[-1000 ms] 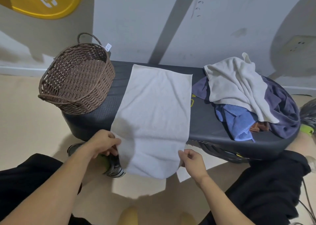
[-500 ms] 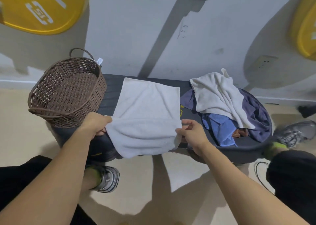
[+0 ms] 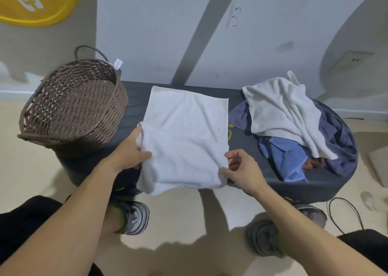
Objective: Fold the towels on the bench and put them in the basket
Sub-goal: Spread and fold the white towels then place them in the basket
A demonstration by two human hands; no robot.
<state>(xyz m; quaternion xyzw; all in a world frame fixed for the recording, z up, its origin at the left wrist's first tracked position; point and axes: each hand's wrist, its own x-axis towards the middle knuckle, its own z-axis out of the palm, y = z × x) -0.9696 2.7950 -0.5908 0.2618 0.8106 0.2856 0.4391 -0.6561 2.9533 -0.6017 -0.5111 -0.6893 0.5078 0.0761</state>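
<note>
A white towel (image 3: 184,133) lies across the middle of the dark bench (image 3: 134,99), its near part doubled over the far part and sagging off the front edge. My left hand (image 3: 130,152) pinches the towel's left edge. My right hand (image 3: 241,168) grips its lower right corner. A brown wicker basket (image 3: 71,105) stands tilted at the bench's left end, with nothing showing inside it. At the right end sits a heap of towels: a cream one (image 3: 283,110) on top, a light blue one (image 3: 287,158) and a dark navy one (image 3: 340,141) beneath.
The bench stands against a grey wall with a diagonal dark bar. A yellow disc (image 3: 31,3) hangs at the top left. My two shoes (image 3: 134,217) rest on the beige floor below the bench. A thin black cable loop (image 3: 346,215) lies on the floor at the right.
Both hands lifted the towel's hanging near end up and carried it forward over the part on the bench. The towel now looks roughly half as long.
</note>
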